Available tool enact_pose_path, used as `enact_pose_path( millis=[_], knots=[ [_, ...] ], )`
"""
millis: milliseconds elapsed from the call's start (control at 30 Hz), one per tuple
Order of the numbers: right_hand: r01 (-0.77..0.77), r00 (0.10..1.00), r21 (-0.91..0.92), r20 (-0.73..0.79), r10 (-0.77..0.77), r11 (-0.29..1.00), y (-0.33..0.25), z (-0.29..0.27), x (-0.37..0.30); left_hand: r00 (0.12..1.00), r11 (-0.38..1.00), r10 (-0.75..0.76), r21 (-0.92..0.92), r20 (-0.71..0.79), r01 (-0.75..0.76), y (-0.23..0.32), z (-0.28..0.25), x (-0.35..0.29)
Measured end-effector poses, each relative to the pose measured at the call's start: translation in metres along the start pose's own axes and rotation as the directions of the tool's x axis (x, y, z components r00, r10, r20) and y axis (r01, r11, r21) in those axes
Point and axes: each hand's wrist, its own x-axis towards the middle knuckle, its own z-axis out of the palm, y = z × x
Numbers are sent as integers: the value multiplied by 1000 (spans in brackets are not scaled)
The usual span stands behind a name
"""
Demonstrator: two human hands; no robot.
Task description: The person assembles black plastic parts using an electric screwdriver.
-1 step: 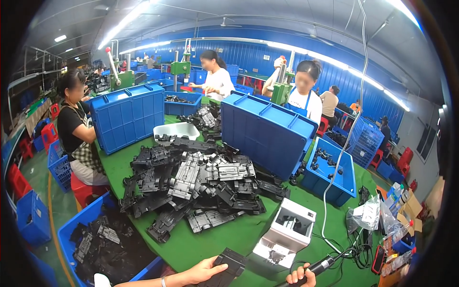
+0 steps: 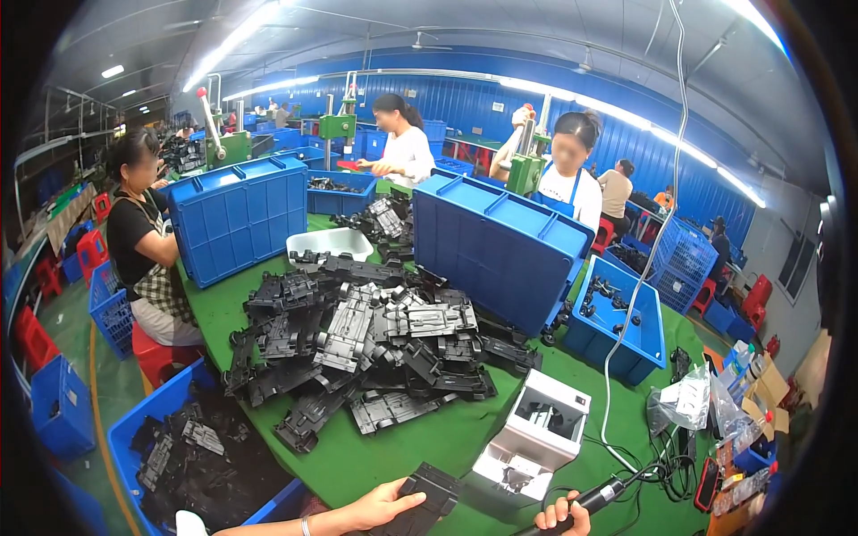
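Observation:
My left hand [image 2: 382, 506] is closed on a black plastic toy car chassis [image 2: 433, 493] at the table's near edge, thumb on top. To its right, my right hand [image 2: 563, 516] wraps round a black corded electric screwdriver [image 2: 601, 494]. The front end of that tool is out of the picture or hidden. Just beyond my hands stands a light grey box-shaped machine [image 2: 547, 420], with an opening in its top and small parts in its front tray. A large heap of black chassis [image 2: 349, 330] covers the middle of the green table [image 2: 340, 464].
A blue bin of chassis [image 2: 125, 447] stands at the table's left. Two upturned blue crates, one left [image 2: 241, 223] and one right [image 2: 500, 250], stand behind the heap. A blue tray [image 2: 617, 344], cables [image 2: 666, 478] and plastic bags [image 2: 684, 402] lie right. Co-workers sit across the table.

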Motion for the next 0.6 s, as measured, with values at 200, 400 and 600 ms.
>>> enact_pose_path(
  millis=[200,400,600],
  knots=[
    [-7,1000,-6,-1,7,1000,1,0,0,999,999,-38,-9,30,38,-4,-5,0],
    [5,1000,11,-8,-5,1000,0,0,0,999,999,-42,10,18,42,-3,-3,0],
    [2,1000,30,10,-2,1000,-1,0,1,999,999,-35,26,20,35,-5,-5,0]
  ],
)
